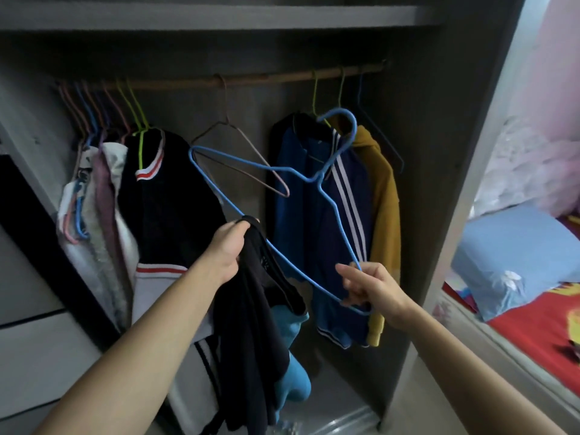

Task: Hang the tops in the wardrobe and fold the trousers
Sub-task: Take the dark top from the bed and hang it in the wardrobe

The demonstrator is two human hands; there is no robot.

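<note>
Left hand (227, 249): fingers curled, gripping bunched black fabric top (248, 324), seemingly against lower bar of thin blue wire hanger (320, 177). Right hand (373, 288): fingertips pinching hanger's lower corner. Both held before open grey wardrobe (439, 152), below wooden rail (266, 79).

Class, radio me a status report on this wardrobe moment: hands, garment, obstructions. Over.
Left hand grips black top at the blue hanger. Right hand pinches the hanger's lower corner. Hanger off the rail. Empty brown hanger hangs in the gap ahead.
</note>
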